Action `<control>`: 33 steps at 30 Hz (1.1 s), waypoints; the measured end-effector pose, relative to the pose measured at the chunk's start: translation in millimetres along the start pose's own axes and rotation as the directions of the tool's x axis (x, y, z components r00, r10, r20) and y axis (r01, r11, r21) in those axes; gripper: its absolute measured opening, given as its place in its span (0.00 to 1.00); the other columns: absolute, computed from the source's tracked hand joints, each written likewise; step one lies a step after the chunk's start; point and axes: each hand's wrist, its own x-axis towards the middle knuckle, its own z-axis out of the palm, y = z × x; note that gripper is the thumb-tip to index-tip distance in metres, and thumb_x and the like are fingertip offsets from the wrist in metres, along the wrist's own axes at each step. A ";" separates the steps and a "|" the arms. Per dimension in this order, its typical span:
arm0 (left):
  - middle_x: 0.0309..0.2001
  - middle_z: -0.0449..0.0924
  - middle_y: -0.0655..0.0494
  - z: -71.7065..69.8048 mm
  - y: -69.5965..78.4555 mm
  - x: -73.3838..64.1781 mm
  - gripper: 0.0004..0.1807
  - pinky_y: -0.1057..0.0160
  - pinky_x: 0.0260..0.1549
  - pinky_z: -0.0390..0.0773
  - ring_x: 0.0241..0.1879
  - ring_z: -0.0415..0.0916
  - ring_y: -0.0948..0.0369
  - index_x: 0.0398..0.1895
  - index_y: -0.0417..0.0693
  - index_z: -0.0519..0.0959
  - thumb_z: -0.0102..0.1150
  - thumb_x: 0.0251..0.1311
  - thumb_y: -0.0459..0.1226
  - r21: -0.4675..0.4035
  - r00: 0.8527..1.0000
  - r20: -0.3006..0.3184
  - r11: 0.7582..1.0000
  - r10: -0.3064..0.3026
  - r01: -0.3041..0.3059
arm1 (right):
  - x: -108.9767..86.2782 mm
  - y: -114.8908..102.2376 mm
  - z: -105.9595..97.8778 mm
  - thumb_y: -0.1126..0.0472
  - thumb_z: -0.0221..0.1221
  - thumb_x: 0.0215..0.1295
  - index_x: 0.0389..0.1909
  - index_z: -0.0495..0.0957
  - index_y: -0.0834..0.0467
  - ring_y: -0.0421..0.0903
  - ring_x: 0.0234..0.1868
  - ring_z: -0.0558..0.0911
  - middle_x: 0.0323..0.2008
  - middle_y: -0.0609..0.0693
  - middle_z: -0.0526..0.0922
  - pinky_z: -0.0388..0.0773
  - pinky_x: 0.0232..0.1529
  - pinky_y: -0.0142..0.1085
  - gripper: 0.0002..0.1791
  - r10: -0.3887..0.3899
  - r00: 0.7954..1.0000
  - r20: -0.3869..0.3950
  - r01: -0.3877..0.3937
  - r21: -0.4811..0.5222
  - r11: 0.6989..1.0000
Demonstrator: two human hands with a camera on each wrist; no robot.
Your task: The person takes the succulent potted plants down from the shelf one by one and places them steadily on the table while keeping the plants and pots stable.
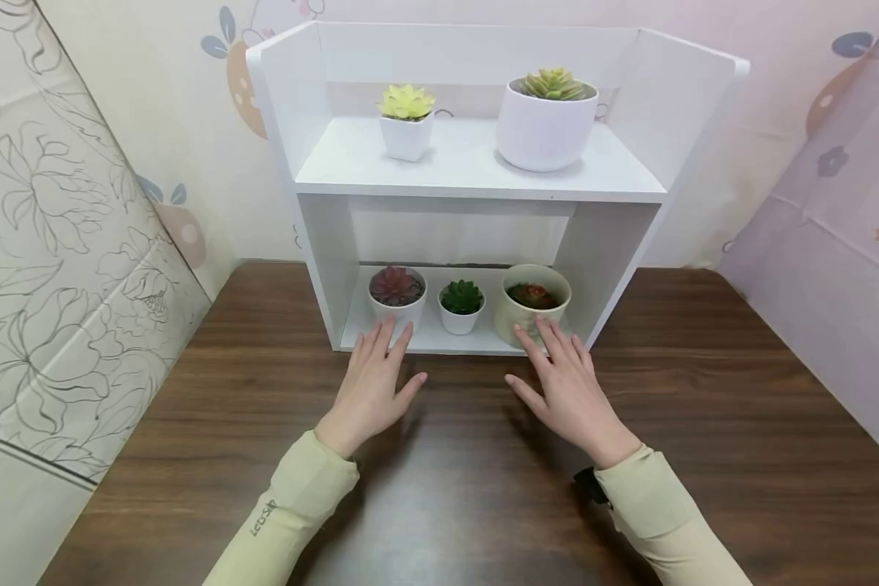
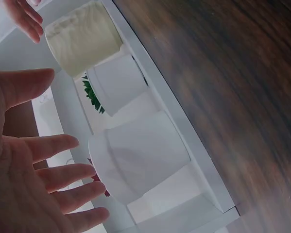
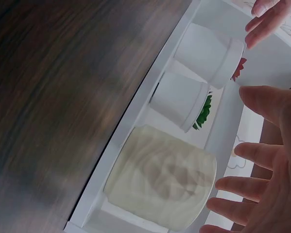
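Three potted succulents stand on the lower level of a white shelf. At its left is a red succulent in a white pot, with my left hand spread palm-down just in front. A small green succulent sits in the middle. On the right is a cream pot with a reddish plant, and my right hand hovers before it, fingers spread. In the left wrist view the fingers are extended and hold nothing. The right wrist view shows straight fingers near the cream pot, also holding nothing.
On the upper level stand a yellow-green succulent in a small white pot and a larger white pot with a green succulent. The shelf rests on a dark wooden table. Patterned sheets hang at the left, back and right.
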 end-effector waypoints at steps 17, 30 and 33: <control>0.72 0.54 0.35 -11.1 -7.4 0.4 0.36 0.40 0.70 0.47 0.72 0.50 0.40 0.70 0.40 0.60 0.57 0.64 0.47 -0.004 0.999 -0.043 0.999 -0.033 0.033 | 4.5 -13.5 -2.2 0.47 0.60 0.64 0.70 0.62 0.55 0.62 0.73 0.55 0.72 0.64 0.56 0.49 0.68 0.62 0.37 -0.039 0.999 -0.007 0.039 0.011 0.999; 0.72 0.54 0.35 -15.7 -15.0 -1.6 0.35 0.38 0.69 0.48 0.72 0.50 0.39 0.69 0.40 0.62 0.58 0.63 0.46 0.006 0.994 -0.098 0.999 -0.045 0.046 | 6.8 -19.6 -0.4 0.47 0.59 0.64 0.71 0.61 0.55 0.63 0.73 0.55 0.72 0.64 0.57 0.49 0.68 0.61 0.37 -0.063 0.998 -0.005 0.063 0.009 0.998; 0.71 0.55 0.34 -19.4 -16.9 -0.8 0.35 0.37 0.68 0.48 0.71 0.51 0.39 0.69 0.39 0.63 0.60 0.62 0.45 -0.006 0.990 -0.136 0.999 -0.045 0.045 | 7.2 -20.6 -0.3 0.47 0.60 0.64 0.71 0.61 0.55 0.63 0.72 0.55 0.71 0.65 0.58 0.50 0.68 0.61 0.37 -0.071 0.997 -0.012 0.071 0.006 0.997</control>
